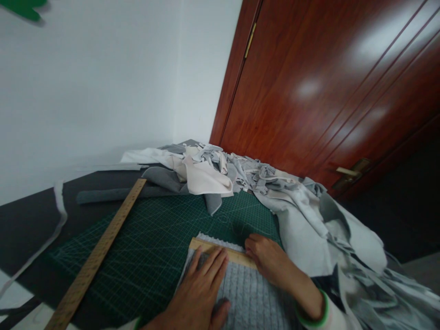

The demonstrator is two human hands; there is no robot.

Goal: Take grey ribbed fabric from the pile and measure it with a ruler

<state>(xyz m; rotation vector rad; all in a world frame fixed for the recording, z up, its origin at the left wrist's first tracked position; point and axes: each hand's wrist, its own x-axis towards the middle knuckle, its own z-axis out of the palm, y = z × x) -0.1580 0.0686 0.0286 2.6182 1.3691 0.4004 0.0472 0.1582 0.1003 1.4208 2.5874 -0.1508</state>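
A piece of grey ribbed fabric [245, 295] lies on the green cutting mat [151, 256], with a short wooden ruler [237, 257] across it near its far edge. Flat on the ruler and the fabric rests my left hand [202, 291], its fingers spread. My right hand [270, 259] is closed at the ruler's right end, by the fabric's far edge. Whatever its curled fingers hold, if anything, is hidden. A narrow strip of the fabric shows beyond the ruler.
A long wooden ruler [99, 252] lies slantwise on the mat's left side. Behind the mat are a rolled dark grey cloth [103, 196] and a heap of fabric scraps [209, 176]. More pale cloth [305, 229] drapes along the right. A wall [103, 82] and a brown door [292, 91] stand behind.
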